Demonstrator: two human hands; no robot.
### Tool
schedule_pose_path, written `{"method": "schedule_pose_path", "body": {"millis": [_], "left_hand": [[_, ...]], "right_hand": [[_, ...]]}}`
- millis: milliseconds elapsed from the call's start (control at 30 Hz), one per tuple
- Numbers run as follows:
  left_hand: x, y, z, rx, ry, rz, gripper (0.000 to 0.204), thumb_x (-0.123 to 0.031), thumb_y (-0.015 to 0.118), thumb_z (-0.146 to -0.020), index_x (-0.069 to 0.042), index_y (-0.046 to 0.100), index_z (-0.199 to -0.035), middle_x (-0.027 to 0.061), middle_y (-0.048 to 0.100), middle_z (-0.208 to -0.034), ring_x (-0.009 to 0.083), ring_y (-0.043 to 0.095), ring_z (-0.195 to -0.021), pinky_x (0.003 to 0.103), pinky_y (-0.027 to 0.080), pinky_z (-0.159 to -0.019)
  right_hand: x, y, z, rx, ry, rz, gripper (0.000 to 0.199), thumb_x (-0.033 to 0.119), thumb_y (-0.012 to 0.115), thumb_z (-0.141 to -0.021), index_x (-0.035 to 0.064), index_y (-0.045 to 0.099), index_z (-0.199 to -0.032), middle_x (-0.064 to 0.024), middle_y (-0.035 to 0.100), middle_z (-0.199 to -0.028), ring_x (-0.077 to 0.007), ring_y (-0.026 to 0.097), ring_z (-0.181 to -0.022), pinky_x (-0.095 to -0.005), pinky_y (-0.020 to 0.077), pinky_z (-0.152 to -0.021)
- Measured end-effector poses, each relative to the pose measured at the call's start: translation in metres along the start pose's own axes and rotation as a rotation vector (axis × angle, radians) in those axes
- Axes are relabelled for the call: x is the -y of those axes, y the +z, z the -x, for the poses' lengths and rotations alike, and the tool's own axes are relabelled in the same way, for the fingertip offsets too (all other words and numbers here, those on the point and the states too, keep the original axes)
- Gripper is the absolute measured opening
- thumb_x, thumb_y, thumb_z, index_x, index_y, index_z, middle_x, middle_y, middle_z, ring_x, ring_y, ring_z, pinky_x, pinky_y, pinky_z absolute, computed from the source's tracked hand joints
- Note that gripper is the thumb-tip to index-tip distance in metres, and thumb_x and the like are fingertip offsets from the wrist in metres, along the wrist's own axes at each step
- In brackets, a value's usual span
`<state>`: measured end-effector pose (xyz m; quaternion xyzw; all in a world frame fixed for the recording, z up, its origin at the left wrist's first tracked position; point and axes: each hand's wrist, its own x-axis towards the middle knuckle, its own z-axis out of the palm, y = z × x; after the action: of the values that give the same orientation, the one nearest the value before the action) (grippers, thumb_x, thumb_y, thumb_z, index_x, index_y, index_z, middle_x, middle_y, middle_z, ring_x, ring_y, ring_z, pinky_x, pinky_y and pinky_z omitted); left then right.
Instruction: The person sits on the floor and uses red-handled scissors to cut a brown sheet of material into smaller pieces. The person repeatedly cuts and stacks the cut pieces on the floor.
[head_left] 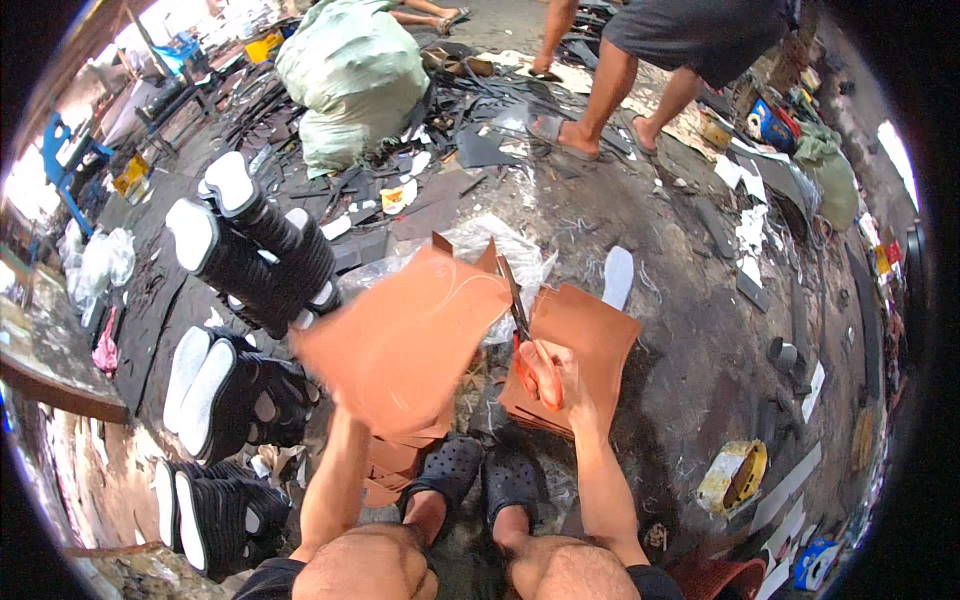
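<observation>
My left hand holds up a large orange-brown rubber sheet, blurred by motion, which hides most of the hand. My right hand grips red-handled scissors whose blades point up and away, beside the sheet's right edge. Below the scissors lies a stack of the same orange sheets on the ground. Smaller orange cut pieces are piled under the lifted sheet, by my feet in black clogs.
Stacks of black-and-white shoe soles lie to the left, with more soles below them. A large green sack stands at the back. Another person's legs are at the top. Clear plastic and scraps cover the ground.
</observation>
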<state>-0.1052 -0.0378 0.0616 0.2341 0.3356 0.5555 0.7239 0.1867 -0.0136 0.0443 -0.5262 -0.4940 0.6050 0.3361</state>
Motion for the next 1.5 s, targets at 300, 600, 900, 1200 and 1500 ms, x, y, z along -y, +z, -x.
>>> {"method": "schedule_pose_path", "body": {"millis": [300,600,900,1200,1500], "left_hand": [[0.005,0.049,-0.109,-0.357,0.764,-0.157,0.065,0.014,0.062,-0.076,-0.006,0.036,-0.132,0.0088,0.053,-0.122,0.0192,0.053,-0.114,0.034,0.042,-0.099],[0.011,0.039,-0.067,-0.437,0.708,-0.419,0.066,0.012,0.058,-0.080,0.002,0.029,-0.139,0.0154,0.050,-0.130,0.0235,0.052,-0.119,0.035,0.039,-0.104],[-0.012,-0.004,-0.075,-0.347,0.534,-0.223,0.074,0.012,0.048,-0.075,-0.009,0.033,-0.144,0.0101,0.057,-0.122,0.0169,0.061,-0.093,0.028,0.049,-0.080],[-0.033,-0.011,-0.032,-0.049,0.033,-0.400,0.081,0.013,0.042,-0.070,-0.011,0.035,-0.148,0.0048,0.061,-0.102,0.0058,0.051,-0.058,0.019,0.044,-0.051],[-0.033,-0.017,-0.030,0.090,0.050,-0.505,0.081,0.013,0.044,-0.071,-0.007,0.033,-0.149,0.0067,0.052,-0.132,0.0104,0.057,-0.100,0.025,0.049,-0.077]], "right_hand": [[0.005,0.041,-0.031,-0.168,-0.154,-0.164,0.039,0.042,0.068,-0.091,0.0073,0.061,-0.075,0.0026,0.051,-0.054,-0.0051,0.047,-0.044,-0.0220,0.0337,-0.040],[0.058,0.027,-0.050,-0.147,-0.170,0.400,0.067,0.067,0.047,-0.092,0.0059,0.056,-0.120,-0.0107,0.062,-0.079,-0.0220,0.061,-0.076,-0.0371,0.0474,-0.071],[0.008,0.009,-0.058,-0.142,-0.307,0.081,0.050,0.052,0.066,-0.090,0.0088,0.058,-0.067,0.0058,0.049,-0.054,-0.0043,0.047,-0.051,-0.0237,0.0340,-0.046],[0.061,0.002,-0.056,-0.142,-0.209,0.625,0.072,0.073,0.047,-0.087,0.0096,0.063,-0.118,-0.0139,0.068,-0.085,-0.0276,0.068,-0.083,-0.0366,0.0498,-0.074],[0.031,-0.011,-0.045,-0.137,-0.124,0.481,0.071,0.070,0.052,-0.087,0.0089,0.061,-0.121,-0.0096,0.068,-0.084,-0.0213,0.066,-0.081,-0.0341,0.0496,-0.075]]}}
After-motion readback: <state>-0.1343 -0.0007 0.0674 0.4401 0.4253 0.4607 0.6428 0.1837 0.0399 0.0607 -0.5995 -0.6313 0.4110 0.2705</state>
